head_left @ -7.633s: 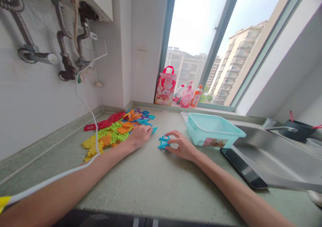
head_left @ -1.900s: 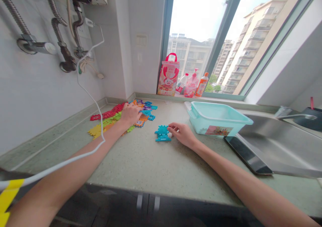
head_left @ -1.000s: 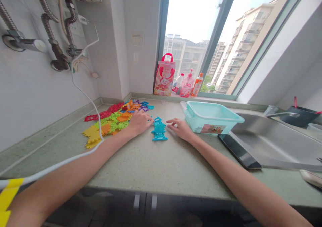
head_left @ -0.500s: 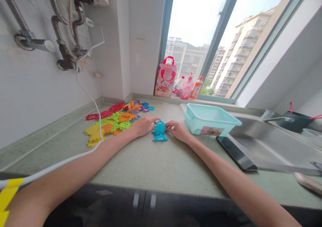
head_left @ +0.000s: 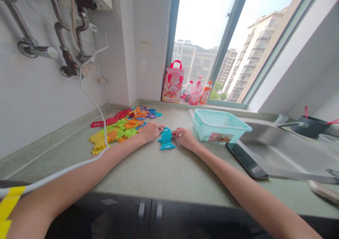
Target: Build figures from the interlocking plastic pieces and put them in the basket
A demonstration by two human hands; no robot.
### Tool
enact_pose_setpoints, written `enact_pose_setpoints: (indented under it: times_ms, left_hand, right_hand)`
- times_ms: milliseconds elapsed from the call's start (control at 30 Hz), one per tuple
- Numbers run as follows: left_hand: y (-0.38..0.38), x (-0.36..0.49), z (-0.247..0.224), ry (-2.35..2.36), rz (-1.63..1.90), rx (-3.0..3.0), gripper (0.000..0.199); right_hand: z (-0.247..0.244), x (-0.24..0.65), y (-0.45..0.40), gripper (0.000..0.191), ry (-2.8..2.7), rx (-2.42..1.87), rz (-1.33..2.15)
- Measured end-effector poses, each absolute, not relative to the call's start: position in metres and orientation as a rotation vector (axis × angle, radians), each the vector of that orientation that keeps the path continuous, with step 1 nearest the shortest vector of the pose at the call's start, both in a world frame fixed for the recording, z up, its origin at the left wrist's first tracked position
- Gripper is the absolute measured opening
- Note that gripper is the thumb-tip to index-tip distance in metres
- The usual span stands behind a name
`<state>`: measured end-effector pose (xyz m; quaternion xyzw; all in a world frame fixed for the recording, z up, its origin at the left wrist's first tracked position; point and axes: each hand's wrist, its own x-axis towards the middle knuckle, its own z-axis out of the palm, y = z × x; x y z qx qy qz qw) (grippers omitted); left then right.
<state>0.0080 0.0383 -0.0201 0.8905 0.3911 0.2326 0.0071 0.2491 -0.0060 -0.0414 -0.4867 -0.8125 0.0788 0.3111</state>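
Observation:
Blue interlocking plastic pieces (head_left: 166, 136) with notched edges stand on the counter between my hands, a rounded one above a flatter one. My left hand (head_left: 151, 131) pinches their upper left edge with its fingertips. From the other side, the thumb and fingers of my right hand (head_left: 184, 137) close on the right edge. Just left of my left hand lies a spread of similar pieces in several colours: red strips (head_left: 112, 117), green pieces (head_left: 119, 129), yellow pieces (head_left: 98, 142), and orange, purple and blue ones farther back.
A turquoise plastic bin (head_left: 219, 126) stands to the right, beside a black phone (head_left: 246, 160) and the steel sink (head_left: 286, 152). A white cable (head_left: 90, 97) runs down across my left forearm. Bottles (head_left: 196, 92) and a pink bag (head_left: 173, 84) line the windowsill.
The blue pieces have turned a little and shifted slightly left in view. Both hands stay at their edges. The whole view has moved slightly.

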Motion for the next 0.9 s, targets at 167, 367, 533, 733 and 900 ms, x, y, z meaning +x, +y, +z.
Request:
enact_pose_setpoints:
  times_ms: [167, 367, 533, 733, 900]
  left_hand:
    - [0.029, 0.000, -0.022, 1.246, 0.634, 3.005, 0.042]
    - [0.034, -0.014, -0.025, 1.571, 0.535, 2.841, 0.050]
    - [0.050, -0.032, -0.027, 1.678, 0.417, 2.776, 0.044]
    - [0.074, -0.079, -0.015, 1.469, 0.472, 2.843, 0.043]
    - [0.096, -0.123, -0.012, 1.830, 0.611, 2.712, 0.057]
  right_hand:
    - [-0.038, 0.263, -0.005, 0.015, -2.203, -1.372, 0.065]
    - [-0.040, 0.289, 0.001, 0.015, -2.107, -1.504, 0.039]
    - [-0.045, 0.290, 0.002, 0.025, -2.104, -1.475, 0.070]
    - [-0.045, 0.289, -0.001, 0.021, -2.144, -1.444, 0.044]
    - [-0.044, 0.289, -0.003, 0.022, -2.169, -1.448, 0.029]
